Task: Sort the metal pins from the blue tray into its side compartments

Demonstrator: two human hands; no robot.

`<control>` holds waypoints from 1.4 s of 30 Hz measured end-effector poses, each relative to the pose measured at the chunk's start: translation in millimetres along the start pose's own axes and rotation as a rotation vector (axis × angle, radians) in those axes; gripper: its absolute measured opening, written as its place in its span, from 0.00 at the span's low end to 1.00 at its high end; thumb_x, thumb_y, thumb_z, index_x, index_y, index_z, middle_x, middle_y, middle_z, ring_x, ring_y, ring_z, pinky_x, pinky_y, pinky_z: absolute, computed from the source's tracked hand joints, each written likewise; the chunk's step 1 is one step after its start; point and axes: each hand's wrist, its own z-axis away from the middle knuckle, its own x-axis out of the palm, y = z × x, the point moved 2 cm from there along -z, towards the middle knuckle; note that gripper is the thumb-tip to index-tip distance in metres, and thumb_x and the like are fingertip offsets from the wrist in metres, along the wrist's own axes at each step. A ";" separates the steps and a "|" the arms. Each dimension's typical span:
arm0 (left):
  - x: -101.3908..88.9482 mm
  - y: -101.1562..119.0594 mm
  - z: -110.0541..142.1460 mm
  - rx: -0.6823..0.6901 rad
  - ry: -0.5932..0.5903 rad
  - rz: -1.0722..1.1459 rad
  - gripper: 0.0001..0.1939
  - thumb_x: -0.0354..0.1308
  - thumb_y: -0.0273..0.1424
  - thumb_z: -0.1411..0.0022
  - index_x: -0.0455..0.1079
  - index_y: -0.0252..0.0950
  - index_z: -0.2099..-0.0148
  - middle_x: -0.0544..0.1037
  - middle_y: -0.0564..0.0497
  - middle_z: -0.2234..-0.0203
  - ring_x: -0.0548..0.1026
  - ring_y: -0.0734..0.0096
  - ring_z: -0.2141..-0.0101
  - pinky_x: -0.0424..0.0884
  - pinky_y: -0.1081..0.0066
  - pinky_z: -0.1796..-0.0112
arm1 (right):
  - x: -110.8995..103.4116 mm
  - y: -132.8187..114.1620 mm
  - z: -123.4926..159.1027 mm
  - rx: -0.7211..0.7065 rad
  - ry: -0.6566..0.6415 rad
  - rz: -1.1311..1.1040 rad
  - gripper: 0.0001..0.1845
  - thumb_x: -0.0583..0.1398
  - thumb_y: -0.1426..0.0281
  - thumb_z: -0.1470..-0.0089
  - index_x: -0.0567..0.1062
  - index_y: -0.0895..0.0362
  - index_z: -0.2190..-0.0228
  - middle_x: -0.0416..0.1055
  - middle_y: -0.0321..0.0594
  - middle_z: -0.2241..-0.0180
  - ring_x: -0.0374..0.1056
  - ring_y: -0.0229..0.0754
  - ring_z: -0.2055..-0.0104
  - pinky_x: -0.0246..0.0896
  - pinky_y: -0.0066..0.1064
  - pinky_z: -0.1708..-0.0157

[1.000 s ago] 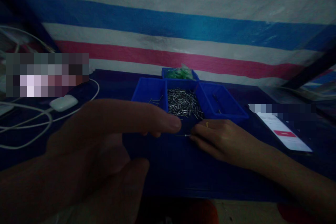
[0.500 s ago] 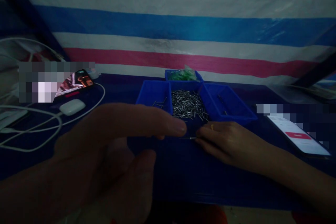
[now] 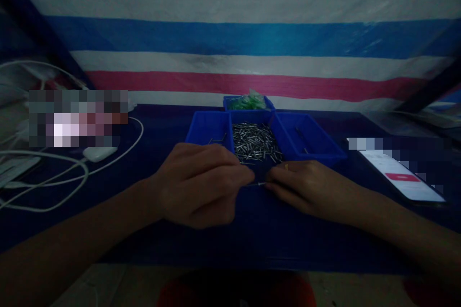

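Over the dark blue tabletop, my right hand (image 3: 300,183) pinches one end of a thin metal pin (image 3: 260,184), which points left from the fingertips. A ring shows on that hand. My left hand (image 3: 205,184) is closed, its fingertips at the pin's other end; the exact contact is hidden. Just beyond both hands, a heap of similar metal pins (image 3: 254,141) fills the middle blue bin. The left blue bin (image 3: 205,122) holds a few pins and is partly covered by my left hand. A few dark pieces lie in the right blue bin (image 3: 311,136).
Behind the bins is a small blue bin with green items in clear plastic (image 3: 248,100). A lit phone (image 3: 403,177) lies at right. White cables (image 3: 84,172) and a white charger-like block (image 3: 100,153) lie at left. A striped sheet (image 3: 230,36) hangs behind.
My left hand was large and close to the camera, index finger and thumb apart. It has moved down and away to the pin, fingers closed. My right hand keeps its pinch on the pin.
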 end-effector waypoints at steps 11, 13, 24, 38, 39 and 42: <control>49.6 -3.0 0.4 -0.167 -0.663 -0.031 0.09 0.44 0.32 0.38 0.63 0.36 0.66 0.71 0.55 0.75 0.71 0.74 0.75 0.60 0.76 0.78 | -4.7 -2.0 -2.7 0.037 -0.032 -0.148 0.09 0.48 0.69 0.42 0.63 0.57 0.72 0.63 0.33 0.77 0.61 0.33 0.77 0.51 0.24 0.76; 50.2 -3.3 -0.6 -0.187 -0.681 -0.011 0.09 0.43 0.31 0.37 0.63 0.36 0.66 0.71 0.55 0.74 0.71 0.74 0.74 0.61 0.76 0.76 | -4.8 -1.9 -2.6 0.047 -0.033 -0.164 0.09 0.48 0.69 0.42 0.64 0.57 0.71 0.63 0.33 0.77 0.61 0.33 0.77 0.51 0.24 0.76; 52.1 -6.7 2.6 -0.245 -0.642 0.085 0.10 0.43 0.32 0.36 0.63 0.35 0.66 0.71 0.54 0.73 0.70 0.75 0.73 0.63 0.76 0.72 | -3.2 -0.1 -4.6 0.089 -0.029 -0.241 0.09 0.48 0.69 0.41 0.65 0.57 0.69 0.65 0.34 0.75 0.63 0.34 0.74 0.54 0.25 0.74; 47.2 -1.8 -1.2 -0.106 -0.369 0.012 0.15 0.40 0.34 0.34 0.63 0.34 0.68 0.71 0.55 0.76 0.70 0.77 0.74 0.61 0.77 0.74 | 0.8 -6.5 -4.4 0.016 -0.038 -0.177 0.07 0.49 0.72 0.43 0.65 0.58 0.71 0.65 0.35 0.75 0.63 0.34 0.74 0.54 0.25 0.73; 47.8 -2.7 -1.3 -0.117 -0.393 0.006 0.15 0.41 0.34 0.34 0.63 0.34 0.69 0.71 0.55 0.76 0.70 0.77 0.75 0.61 0.77 0.74 | 0.5 -6.1 -4.4 0.016 -0.041 -0.171 0.07 0.49 0.72 0.43 0.65 0.58 0.71 0.65 0.36 0.75 0.63 0.34 0.74 0.54 0.25 0.73; 50.7 -6.8 -0.4 -0.180 -0.500 -0.004 0.14 0.42 0.34 0.35 0.63 0.34 0.69 0.71 0.55 0.76 0.70 0.76 0.75 0.61 0.77 0.75 | -1.2 -2.2 -4.0 0.037 -0.032 -0.136 0.08 0.48 0.72 0.43 0.66 0.58 0.70 0.65 0.36 0.75 0.63 0.34 0.74 0.54 0.25 0.73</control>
